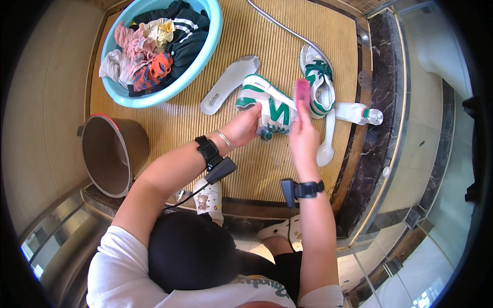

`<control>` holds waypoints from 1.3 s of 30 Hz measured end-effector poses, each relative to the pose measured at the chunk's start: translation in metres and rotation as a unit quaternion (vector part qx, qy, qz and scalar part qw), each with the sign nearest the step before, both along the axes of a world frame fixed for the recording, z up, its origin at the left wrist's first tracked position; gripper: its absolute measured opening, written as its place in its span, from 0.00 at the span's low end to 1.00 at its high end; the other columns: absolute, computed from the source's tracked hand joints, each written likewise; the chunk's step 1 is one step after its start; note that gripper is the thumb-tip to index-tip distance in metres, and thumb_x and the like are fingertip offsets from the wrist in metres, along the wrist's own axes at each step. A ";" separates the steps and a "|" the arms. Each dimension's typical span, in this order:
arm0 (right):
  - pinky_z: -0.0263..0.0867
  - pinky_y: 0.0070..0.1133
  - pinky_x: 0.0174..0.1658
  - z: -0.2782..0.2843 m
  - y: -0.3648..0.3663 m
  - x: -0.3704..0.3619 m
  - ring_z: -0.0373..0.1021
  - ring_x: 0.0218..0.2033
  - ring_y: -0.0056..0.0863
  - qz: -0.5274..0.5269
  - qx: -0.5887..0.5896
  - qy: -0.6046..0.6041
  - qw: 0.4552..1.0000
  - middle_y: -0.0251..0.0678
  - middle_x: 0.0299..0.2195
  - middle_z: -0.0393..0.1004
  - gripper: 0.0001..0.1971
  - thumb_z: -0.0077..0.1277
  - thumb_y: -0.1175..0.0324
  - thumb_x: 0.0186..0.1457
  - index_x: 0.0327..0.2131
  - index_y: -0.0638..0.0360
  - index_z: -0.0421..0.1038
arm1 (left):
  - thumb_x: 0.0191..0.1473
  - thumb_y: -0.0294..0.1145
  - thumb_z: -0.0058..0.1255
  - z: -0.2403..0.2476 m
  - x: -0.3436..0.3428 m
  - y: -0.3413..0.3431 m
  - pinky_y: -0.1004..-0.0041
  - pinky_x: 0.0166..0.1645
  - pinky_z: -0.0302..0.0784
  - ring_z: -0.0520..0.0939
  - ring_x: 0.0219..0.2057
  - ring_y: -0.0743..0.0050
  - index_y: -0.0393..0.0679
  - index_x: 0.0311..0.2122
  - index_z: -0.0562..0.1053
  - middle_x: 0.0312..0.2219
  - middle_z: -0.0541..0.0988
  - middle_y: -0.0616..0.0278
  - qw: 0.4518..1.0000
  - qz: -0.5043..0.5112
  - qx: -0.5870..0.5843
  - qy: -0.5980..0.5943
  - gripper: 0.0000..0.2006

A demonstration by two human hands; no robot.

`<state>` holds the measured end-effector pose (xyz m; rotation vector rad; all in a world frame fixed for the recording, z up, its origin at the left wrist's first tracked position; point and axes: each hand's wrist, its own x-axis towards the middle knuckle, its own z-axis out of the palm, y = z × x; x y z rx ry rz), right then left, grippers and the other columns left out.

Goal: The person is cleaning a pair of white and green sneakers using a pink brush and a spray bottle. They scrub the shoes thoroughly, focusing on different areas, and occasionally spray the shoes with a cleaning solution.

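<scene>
My left hand [244, 126] is closed on a white and green sneaker [264, 105], which lies on its side with its sole edge facing away from me. In my right hand [304, 134] is a pink scrubbing brush [302, 92], held at the toe end of that sneaker. The bristles are mostly hidden, so I cannot tell how firmly they touch. Just beyond the brush to the right stands a matching sneaker [318, 77] with green laces. A grey-white insole [229, 84] lies left of the held shoe, and a second insole [326, 138] lies right of my right hand.
A light-blue basin [214, 31] full of clothes stands at the far left. Nearer on that side is a brown bucket [134, 138]. A clear plastic bottle [357, 113] lies by the dark stone edge at right. A metal hose [285, 28] runs to the far sneaker across the ribbed floor.
</scene>
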<state>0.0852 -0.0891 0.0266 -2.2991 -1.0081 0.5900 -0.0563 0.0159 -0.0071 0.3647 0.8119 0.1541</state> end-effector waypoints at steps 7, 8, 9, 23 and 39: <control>0.68 0.33 0.31 0.007 -0.050 0.002 0.75 0.29 0.48 0.015 0.018 0.018 1.000 0.53 0.30 0.76 0.22 0.45 0.71 0.61 0.59 0.46 0.66 | 0.69 0.48 0.27 0.004 -0.001 -0.004 0.69 0.57 0.66 0.74 0.51 0.75 0.46 0.59 0.65 0.51 0.76 0.69 1.000 0.013 -0.009 -0.010 0.23; 0.68 0.33 0.32 0.004 -0.052 0.000 0.75 0.29 0.48 0.022 0.032 0.010 0.999 0.53 0.30 0.76 0.22 0.45 0.71 0.61 0.59 0.46 0.66 | 0.69 0.47 0.29 0.001 -0.004 -0.005 0.69 0.56 0.67 0.75 0.51 0.76 0.46 0.58 0.66 0.50 0.77 0.68 1.000 0.022 -0.010 -0.016 0.22; 0.68 0.33 0.32 0.003 -0.051 0.000 0.75 0.29 0.48 0.021 0.039 0.009 0.999 0.53 0.30 0.76 0.22 0.45 0.71 0.61 0.59 0.46 0.66 | 0.69 0.44 0.32 -0.005 -0.008 -0.007 0.71 0.56 0.67 0.74 0.50 0.77 0.45 0.57 0.67 0.49 0.77 0.68 0.999 -0.013 0.045 -0.024 0.20; 0.69 0.24 0.37 0.007 -0.048 -0.007 0.77 0.33 0.35 0.044 0.003 0.057 0.997 0.53 0.37 0.78 0.23 0.46 0.72 0.62 0.60 0.51 0.64 | 0.59 0.24 0.51 -0.020 -0.031 -0.017 0.74 0.51 0.72 0.75 0.44 0.81 0.40 0.51 0.72 0.43 0.78 0.68 0.945 -0.144 0.294 0.014 0.14; 0.70 0.34 0.30 0.013 -0.032 -0.023 0.75 0.29 0.45 0.145 0.001 -0.007 0.989 0.45 0.33 0.78 0.25 0.50 0.68 0.58 0.60 0.40 0.64 | 0.62 0.32 0.50 -0.025 -0.033 -0.020 0.77 0.45 0.70 0.74 0.39 0.84 0.39 0.49 0.73 0.40 0.78 0.70 0.979 0.040 0.169 0.106 0.13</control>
